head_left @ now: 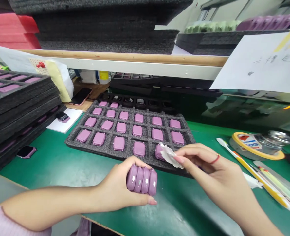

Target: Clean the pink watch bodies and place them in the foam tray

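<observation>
Green worktop [68, 167], wood-edged shelf [125, 62] above, pale wall [190, 18] behind

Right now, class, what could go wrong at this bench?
The left hand clasps four purple watch-like pieces together, so one might slip out. The crumpled white wipe in the right hand covers part of a tray piece in this view and might snag it.

L fingers [138, 198] curled, R fingers [193, 150] pinched
</observation>
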`<state>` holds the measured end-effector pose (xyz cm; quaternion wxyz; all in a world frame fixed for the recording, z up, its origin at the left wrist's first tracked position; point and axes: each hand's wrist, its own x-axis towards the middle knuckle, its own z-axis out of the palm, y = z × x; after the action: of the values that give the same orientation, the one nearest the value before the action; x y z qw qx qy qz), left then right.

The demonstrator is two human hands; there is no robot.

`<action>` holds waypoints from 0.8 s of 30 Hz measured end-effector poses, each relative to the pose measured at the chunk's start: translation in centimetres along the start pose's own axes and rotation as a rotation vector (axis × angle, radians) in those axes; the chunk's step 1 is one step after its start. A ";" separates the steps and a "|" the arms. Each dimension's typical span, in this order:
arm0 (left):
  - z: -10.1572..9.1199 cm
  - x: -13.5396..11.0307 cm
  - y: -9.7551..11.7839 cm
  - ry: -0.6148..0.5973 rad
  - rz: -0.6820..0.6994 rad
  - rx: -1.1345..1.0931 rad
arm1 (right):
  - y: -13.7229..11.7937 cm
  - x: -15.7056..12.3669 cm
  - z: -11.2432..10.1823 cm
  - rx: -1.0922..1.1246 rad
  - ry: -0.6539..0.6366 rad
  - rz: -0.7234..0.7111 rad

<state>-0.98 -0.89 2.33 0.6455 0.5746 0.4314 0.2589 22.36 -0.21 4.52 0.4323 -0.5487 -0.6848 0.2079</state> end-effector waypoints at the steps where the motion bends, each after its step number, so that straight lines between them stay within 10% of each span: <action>1: 0.0 -0.1 0.0 -0.003 0.005 -0.017 | 0.0 0.1 -0.1 -0.008 0.008 0.000; 10: -0.1 -0.5 0.4 0.009 0.105 -0.022 | 0.4 -1.2 -0.3 -0.100 -0.511 -0.201; 24: 1.0 -0.6 0.3 -0.237 0.103 -0.310 | -1.6 -3.9 5.5 0.258 -0.254 -0.222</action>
<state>-0.41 -1.86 2.72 0.7586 0.5159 0.2774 0.2853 17.04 -3.32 1.28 0.4294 -0.3796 -0.7576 0.3122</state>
